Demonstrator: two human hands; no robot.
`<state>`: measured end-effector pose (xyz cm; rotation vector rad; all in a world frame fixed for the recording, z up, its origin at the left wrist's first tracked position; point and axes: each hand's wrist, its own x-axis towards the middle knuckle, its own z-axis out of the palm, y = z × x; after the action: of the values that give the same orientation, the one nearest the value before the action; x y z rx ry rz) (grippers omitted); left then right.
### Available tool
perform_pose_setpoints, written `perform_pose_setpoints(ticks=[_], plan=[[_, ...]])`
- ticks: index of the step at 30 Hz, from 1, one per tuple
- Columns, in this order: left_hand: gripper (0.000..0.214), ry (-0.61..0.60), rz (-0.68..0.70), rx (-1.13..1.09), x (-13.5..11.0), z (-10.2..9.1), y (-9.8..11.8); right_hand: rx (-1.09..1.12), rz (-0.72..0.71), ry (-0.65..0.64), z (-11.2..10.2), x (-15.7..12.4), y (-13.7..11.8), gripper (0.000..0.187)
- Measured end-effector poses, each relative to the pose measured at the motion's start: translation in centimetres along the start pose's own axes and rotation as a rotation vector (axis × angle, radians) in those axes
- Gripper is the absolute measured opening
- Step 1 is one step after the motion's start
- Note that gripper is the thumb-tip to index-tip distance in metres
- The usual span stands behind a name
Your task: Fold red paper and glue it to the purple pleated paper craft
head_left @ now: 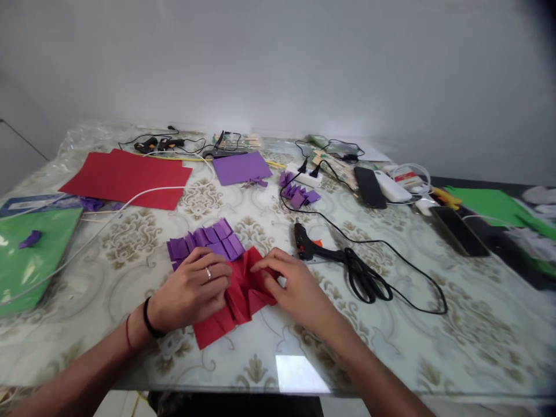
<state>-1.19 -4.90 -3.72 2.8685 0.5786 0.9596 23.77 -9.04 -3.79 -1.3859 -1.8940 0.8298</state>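
A sheet of red folded paper [237, 298] with raised pleats lies near the front of the table, under both hands. My left hand [193, 288], wearing a ring, has its fingers curled down on the left part of the red paper; its fingertips are partly hidden. My right hand [297, 289] pinches the paper's right side between thumb and fingers. Just beyond my left hand, touching or overlapping the red sheet's far edge, is a purple pleated paper piece [217, 237]. A black glue gun [310, 243] rests to the right of my right hand.
Black-handled scissors [367, 284] lie beside the glue gun, its cord looping rightward. Red sheets [130, 176], a green pack [39, 249] and a white cable [125, 205] lie left. Behind are a purple sheet [238, 168], purple scraps [299, 194] and a power strip [306, 174]. Phones [369, 186] lie right.
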Motion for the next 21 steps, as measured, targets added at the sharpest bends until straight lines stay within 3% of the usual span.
perform_pose_setpoints(ticks=[5,9,12,16,19,21], plan=[[0.023,-0.037,0.017,-0.137,-0.1,-1.2,0.2,-0.207,-0.081,0.012,-0.8,-1.0,-0.5,0.031],[0.023,-0.069,-0.002,-0.193,0.0,-1.7,0.3,-0.681,-0.230,0.021,-1.4,-1.2,-1.4,0.021],[0.023,-0.081,-0.007,-0.199,0.1,-1.7,0.4,-0.882,-0.384,-0.119,-1.6,-0.7,-2.1,0.014],[0.022,-0.087,-0.004,-0.207,0.2,-1.3,0.5,-0.907,-0.501,-0.377,-1.2,0.9,-2.8,0.010],[0.021,-0.085,-0.002,-0.210,0.2,-1.3,0.6,-0.904,-0.375,-0.581,-0.6,2.3,-3.7,0.011],[0.022,-0.080,-0.002,-0.203,0.2,-1.4,0.6,-0.929,-0.267,-0.652,-0.2,3.2,-4.2,0.014]])
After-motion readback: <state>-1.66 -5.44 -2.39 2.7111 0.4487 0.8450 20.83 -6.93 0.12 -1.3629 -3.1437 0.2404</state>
